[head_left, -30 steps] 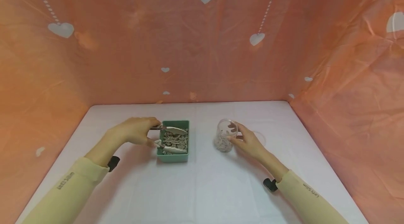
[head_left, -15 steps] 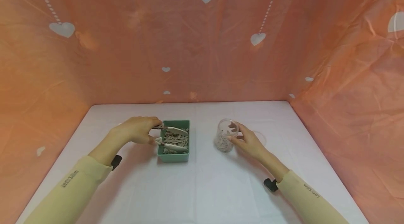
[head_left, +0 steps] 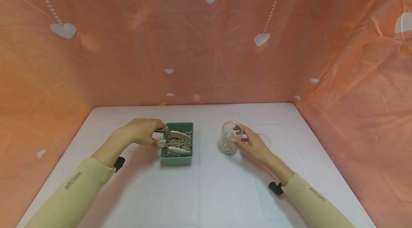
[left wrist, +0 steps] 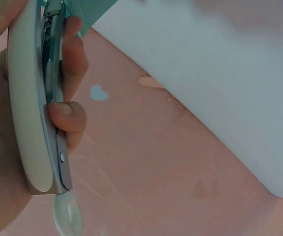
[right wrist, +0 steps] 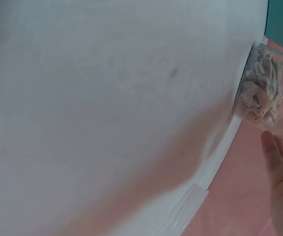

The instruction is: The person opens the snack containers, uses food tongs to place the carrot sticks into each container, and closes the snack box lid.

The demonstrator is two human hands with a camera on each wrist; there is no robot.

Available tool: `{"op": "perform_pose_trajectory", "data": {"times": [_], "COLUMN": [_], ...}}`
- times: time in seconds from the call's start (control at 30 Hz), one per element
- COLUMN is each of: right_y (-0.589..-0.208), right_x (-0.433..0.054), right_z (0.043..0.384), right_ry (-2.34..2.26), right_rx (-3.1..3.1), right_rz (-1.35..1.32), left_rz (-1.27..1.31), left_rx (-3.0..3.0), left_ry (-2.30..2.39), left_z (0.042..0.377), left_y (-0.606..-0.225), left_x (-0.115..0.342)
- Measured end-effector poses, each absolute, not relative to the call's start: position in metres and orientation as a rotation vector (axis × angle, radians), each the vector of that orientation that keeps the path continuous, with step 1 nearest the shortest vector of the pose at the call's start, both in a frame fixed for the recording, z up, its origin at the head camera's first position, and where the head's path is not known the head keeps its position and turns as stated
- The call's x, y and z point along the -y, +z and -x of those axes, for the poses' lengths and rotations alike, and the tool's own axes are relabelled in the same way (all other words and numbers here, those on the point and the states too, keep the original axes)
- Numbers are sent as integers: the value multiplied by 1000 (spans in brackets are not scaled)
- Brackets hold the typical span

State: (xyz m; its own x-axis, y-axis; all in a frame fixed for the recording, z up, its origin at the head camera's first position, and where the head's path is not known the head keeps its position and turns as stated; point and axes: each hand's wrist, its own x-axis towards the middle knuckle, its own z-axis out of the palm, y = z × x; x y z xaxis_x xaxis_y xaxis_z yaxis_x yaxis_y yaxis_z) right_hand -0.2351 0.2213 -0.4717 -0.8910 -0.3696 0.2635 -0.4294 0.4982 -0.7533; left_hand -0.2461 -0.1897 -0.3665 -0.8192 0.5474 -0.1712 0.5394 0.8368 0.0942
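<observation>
The left hand [head_left: 141,131] grips stiff-looking tongs [left wrist: 28,98]; just beyond it, shreds [head_left: 178,144] look brittle. The right hand [head_left: 255,145] holds a jar [head_left: 227,145], probably light, slippery, best gripped mid-wall.

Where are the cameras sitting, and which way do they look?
Head: worn on the head, looking forward and down at the white table, with the left hand, the right hand and both sleeves showing.
Left wrist: worn on that wrist, looking at part of the left hand, which grips the tongs.
Right wrist: worn on that wrist, looking across the white table at the clear cup and part of the right hand.
Shared: head and right wrist both show the clear cup and right hand.
</observation>
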Motion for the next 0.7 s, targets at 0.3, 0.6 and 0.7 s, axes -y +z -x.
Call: {"op": "perform_pose_trajectory", "data": {"times": [0.3, 0.6, 0.7], "right_y": [-469, -471, -471], "right_x": [-222, -223, -223], "right_z": [234, 235, 234], "right_ry": [1355, 1350, 1355], "right_rx": [2672, 2676, 2684], "right_rz": [-693, -699, -694], "left_rz": [-820, -838, -849], "left_rx": [-2831, -2849, -2852], "left_ry": [10, -39, -54], "left_z": [246, 243, 243], "left_y": [-366, -364, -364], "left_x": [182, 179, 178]}}
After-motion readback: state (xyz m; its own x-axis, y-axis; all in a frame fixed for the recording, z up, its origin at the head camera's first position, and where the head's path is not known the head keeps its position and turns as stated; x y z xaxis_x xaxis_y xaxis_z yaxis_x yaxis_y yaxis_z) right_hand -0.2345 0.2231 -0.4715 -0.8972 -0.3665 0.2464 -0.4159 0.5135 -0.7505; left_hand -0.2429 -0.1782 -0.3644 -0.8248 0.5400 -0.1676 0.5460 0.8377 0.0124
